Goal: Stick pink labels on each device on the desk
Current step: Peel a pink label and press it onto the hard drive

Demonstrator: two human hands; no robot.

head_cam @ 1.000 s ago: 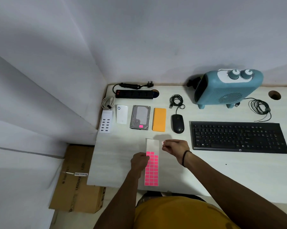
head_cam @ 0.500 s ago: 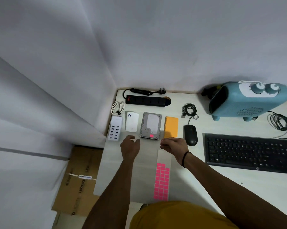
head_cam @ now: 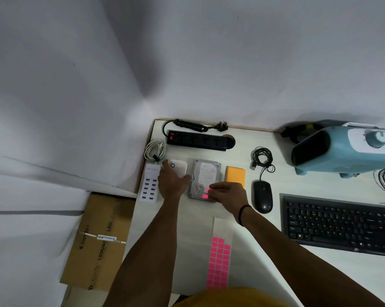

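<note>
While the left hand [head_cam: 172, 182] lies flat w/ fingers spread wide on the near part of the white device [head_cam: 178, 166], holding nothing, the right hand [head_cam: 228, 192] sits just to its right at the near end of the hard drive [head_cam: 206, 176], fingertips curled down at a pink label [head_cam: 206, 196] on the drive's near edge; a 2nd bit of pink shows right beside those fingertips, but can't tell if that's a separate label pinched in the hand or part of the one stuck down. Label sheet [head_cam: 219, 262] lies on the counter [head_cam: 260, 258] nearer the person than both hands, just under the right wrist, pink squares filling its near part, far part bare. Left of the left hand, touching its edge: white USB charging hub [head_cam: 149, 185], w/ a coiled white cable [head_cam: 155, 150] beyond it. Beyond both hands, black power strip [head_cam: 197, 140] along the wall. Right of the right hand: orange power bank [head_cam: 236, 175] just behind the knuckles, then black mouse [head_cam: 263, 196], then black keyboard [head_cam: 340, 224], w/ a blue heater [head_cam: 344, 149] farther back. Off the counter's left edge, cardboard box [head_cam: 98, 240] on the floor.
</note>
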